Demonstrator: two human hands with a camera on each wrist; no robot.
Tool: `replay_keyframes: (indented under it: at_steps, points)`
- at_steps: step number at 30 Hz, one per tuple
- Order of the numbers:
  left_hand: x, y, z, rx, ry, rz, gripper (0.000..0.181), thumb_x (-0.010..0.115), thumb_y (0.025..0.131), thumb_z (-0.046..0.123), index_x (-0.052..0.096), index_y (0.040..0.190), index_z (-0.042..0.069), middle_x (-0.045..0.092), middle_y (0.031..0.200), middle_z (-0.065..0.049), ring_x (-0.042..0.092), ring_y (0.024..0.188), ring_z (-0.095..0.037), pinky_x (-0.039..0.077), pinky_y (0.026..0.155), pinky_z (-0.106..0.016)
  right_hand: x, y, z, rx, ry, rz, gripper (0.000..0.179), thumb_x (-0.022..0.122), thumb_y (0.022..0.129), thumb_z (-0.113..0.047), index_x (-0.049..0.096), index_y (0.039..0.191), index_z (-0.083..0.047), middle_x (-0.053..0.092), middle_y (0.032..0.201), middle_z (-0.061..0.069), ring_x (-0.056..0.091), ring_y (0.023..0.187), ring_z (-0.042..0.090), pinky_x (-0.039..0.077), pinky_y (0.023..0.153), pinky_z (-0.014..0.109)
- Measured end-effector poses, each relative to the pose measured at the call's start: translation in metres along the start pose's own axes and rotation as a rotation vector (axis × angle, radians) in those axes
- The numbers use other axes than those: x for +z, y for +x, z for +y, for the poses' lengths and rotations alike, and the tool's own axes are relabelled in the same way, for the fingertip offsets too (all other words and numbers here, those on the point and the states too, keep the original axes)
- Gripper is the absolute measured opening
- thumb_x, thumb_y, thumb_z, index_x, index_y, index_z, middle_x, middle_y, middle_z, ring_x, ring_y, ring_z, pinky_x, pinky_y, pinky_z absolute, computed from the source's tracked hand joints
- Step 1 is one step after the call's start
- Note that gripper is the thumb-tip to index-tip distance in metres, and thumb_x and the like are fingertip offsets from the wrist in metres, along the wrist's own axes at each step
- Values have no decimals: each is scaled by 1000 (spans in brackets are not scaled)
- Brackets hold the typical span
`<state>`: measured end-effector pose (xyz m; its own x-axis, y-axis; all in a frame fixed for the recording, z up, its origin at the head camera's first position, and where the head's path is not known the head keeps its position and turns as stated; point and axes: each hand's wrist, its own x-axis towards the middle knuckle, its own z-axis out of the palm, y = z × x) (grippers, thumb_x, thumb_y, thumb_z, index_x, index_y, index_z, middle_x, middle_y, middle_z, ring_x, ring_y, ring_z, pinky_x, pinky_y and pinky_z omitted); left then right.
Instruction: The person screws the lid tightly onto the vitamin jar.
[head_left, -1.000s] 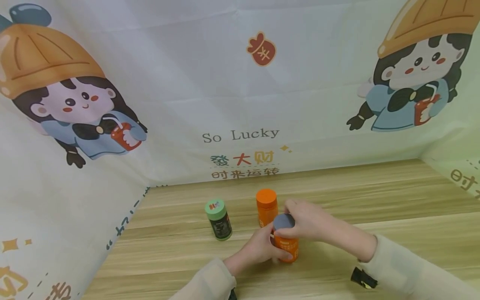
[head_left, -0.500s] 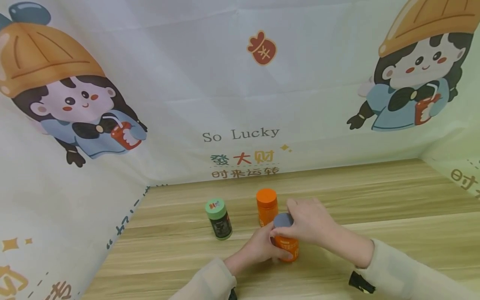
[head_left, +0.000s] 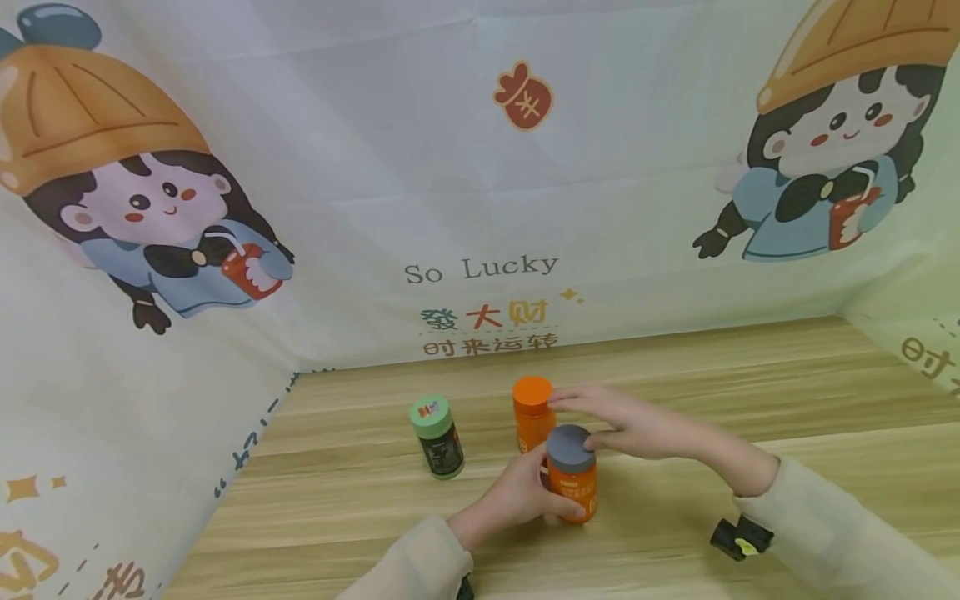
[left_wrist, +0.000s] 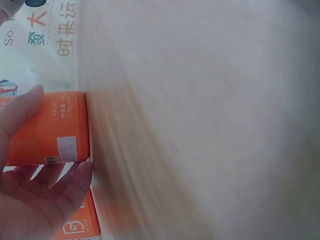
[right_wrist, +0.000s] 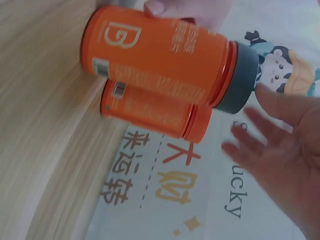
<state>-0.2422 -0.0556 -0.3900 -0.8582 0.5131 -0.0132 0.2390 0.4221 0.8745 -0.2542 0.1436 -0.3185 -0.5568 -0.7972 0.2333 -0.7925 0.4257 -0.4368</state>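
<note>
My left hand [head_left: 516, 493] grips the body of an orange bottle [head_left: 576, 493] that stands upright, its grey lid [head_left: 570, 450] in place on top. In the left wrist view, thumb and fingers curl round the orange bottle [left_wrist: 42, 130] from both sides, close to its base. My right hand [head_left: 637, 423] is beside the lid with fingers spread and thumb tip right at the lid's edge. Seen from the right wrist, the right hand [right_wrist: 287, 145] has loose fingers around nothing, near the grey lid [right_wrist: 239, 77]. Just behind stands a second orange bottle [head_left: 532, 427] with an orange lid.
A dark bottle [head_left: 441, 450] with a green lid stands to the left on the wood-grain table [head_left: 337, 517]. A printed white cloth [head_left: 637, 275] hangs behind and along both sides. Black wrist straps [head_left: 741, 537] show at the sleeves.
The right hand's fingers have come off the grey lid and opened, and the hand has shifted slightly to the right. The left hand keeps its grip, and the bottles stay put.
</note>
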Motion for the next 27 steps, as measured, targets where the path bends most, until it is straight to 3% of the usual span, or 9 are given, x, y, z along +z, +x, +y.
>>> replay_keyframes:
  at_steps: [5, 9, 21, 27]
  points:
    - [0, 1, -1, 18, 1, 1, 62, 78, 70, 8, 49, 124, 11, 61, 111, -1, 57, 94, -12, 46, 80, -29, -3, -2, 5, -159, 39, -121, 41, 51, 89, 5, 49, 129, -2, 44, 136, 18, 42, 123, 34, 39, 98, 40]
    - [0, 0, 0, 22, 1, 4, 63, 78, 70, 8, 49, 126, 12, 61, 113, -1, 57, 97, -13, 46, 81, -29, -5, -2, 6, -193, 53, -141, 37, 49, 89, 5, 53, 125, -3, 46, 133, 18, 44, 121, 34, 41, 97, 37]
    - [0, 0, -1, 18, -3, 2, 62, 78, 70, 8, 50, 124, 12, 61, 111, -1, 57, 94, -12, 47, 79, -28, -3, -2, 3, -103, 4, -148, 33, 52, 91, -6, 54, 123, -1, 49, 130, 17, 45, 118, 33, 41, 95, 41]
    - [1, 0, -1, 16, -10, 5, 61, 78, 70, 8, 50, 123, 12, 61, 111, -1, 56, 94, -11, 46, 80, -27, 1, -1, -1, -7, -24, -125, 33, 55, 91, -19, 57, 119, -1, 51, 124, 11, 47, 113, 28, 41, 94, 41]
